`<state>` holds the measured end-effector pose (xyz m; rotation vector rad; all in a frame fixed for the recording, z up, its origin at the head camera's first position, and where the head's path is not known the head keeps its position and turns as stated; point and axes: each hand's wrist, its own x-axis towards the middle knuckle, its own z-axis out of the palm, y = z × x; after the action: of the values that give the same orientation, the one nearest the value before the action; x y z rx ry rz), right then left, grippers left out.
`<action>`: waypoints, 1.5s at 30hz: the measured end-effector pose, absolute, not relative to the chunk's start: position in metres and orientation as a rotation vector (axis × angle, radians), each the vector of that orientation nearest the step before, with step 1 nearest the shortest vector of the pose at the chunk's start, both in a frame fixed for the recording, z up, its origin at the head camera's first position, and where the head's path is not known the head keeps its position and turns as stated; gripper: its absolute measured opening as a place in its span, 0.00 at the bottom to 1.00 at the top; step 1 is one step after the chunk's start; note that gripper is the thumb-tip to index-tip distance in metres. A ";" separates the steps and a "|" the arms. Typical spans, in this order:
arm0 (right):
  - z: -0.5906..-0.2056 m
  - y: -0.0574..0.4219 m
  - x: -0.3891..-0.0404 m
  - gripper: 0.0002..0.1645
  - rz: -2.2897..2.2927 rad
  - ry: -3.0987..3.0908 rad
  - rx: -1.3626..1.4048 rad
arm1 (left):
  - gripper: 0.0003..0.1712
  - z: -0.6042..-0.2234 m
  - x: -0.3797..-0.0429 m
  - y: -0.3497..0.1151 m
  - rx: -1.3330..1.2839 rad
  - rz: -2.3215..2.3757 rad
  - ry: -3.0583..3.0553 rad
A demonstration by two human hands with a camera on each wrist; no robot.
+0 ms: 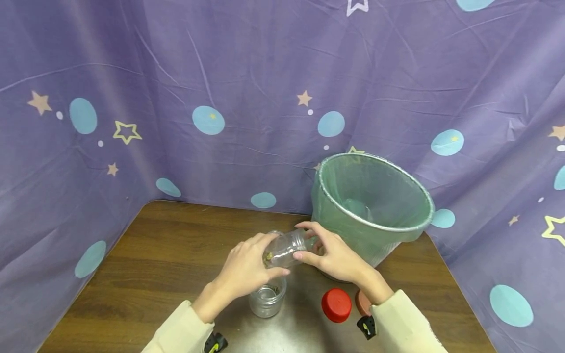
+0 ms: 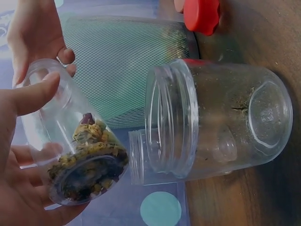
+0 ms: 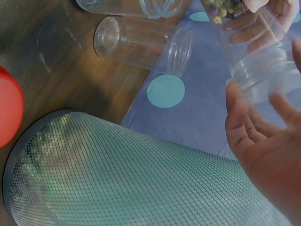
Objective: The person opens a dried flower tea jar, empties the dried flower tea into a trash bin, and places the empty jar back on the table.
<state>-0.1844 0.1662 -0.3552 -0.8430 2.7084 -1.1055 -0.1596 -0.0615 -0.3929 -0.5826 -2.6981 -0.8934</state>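
My left hand (image 1: 249,267) grips a clear jar (image 1: 282,250) that leans over, its mouth to the right. Dried flowers (image 2: 89,165), yellow and dark red, lie at its bottom end. At the jar's neck is my right hand (image 1: 337,252), its thumb and fingers bent around the rim; how firmly they hold is unclear. Below the left hand stands a second clear jar (image 1: 266,300), lidless, with a few dark crumbs inside. Farther back, a narrower clear jar (image 3: 141,44) stands partly hidden by the left hand in the head view.
A mesh wastebasket (image 1: 375,240) with a green liner stands at the back right, close to my right hand. Near the right wrist lie a red lid (image 1: 336,305) and a brownish lid (image 1: 363,303). Purple patterned cloth (image 1: 256,88) hangs behind the wooden table (image 1: 145,279).
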 end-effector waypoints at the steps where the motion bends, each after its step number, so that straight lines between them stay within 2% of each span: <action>1: -0.355 0.167 -0.185 0.38 -1.114 2.699 -0.878 | 0.46 -0.393 -0.159 -0.062 -0.584 -0.899 -2.710; 6: -0.356 0.169 -0.185 0.42 -1.148 2.664 -0.999 | 0.45 -0.392 -0.160 -0.064 -0.582 -0.932 -2.749; 15: -0.356 0.170 -0.184 0.43 -1.159 2.694 -0.965 | 0.45 -0.393 -0.161 -0.063 -0.555 -0.922 -2.738; 21: -0.354 0.169 -0.185 0.34 -1.115 2.749 -0.794 | 0.45 -0.393 -0.160 -0.062 -0.577 -0.905 -2.725; 25: -0.352 0.166 -0.186 0.28 -1.091 2.783 -0.574 | 0.45 -0.394 -0.160 -0.062 -0.620 -0.851 -2.673; 29: -0.352 0.161 -0.187 0.31 -1.108 2.728 -0.378 | 0.45 -0.396 -0.159 -0.061 -0.651 -0.784 -2.624; 32: -0.353 0.158 -0.186 0.34 -1.092 2.702 -0.341 | 0.44 -0.397 -0.159 -0.061 -0.661 -0.755 -2.605; 37: -0.354 0.158 -0.186 0.35 -1.038 2.704 -0.418 | 0.44 -0.397 -0.159 -0.061 -0.647 -0.746 -2.616; 42: -0.355 0.162 -0.186 0.32 -1.084 2.649 -0.632 | 0.45 -0.396 -0.158 -0.064 -0.623 -0.761 -2.657; 45: -0.354 0.164 -0.185 0.34 -1.111 2.621 -0.771 | 0.46 -0.395 -0.157 -0.065 -0.612 -0.792 -2.688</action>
<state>-0.1846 0.1643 -0.3537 -0.7710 2.6213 -1.1111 -0.1574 -0.0654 -0.3954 -0.6125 -2.6881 -0.7923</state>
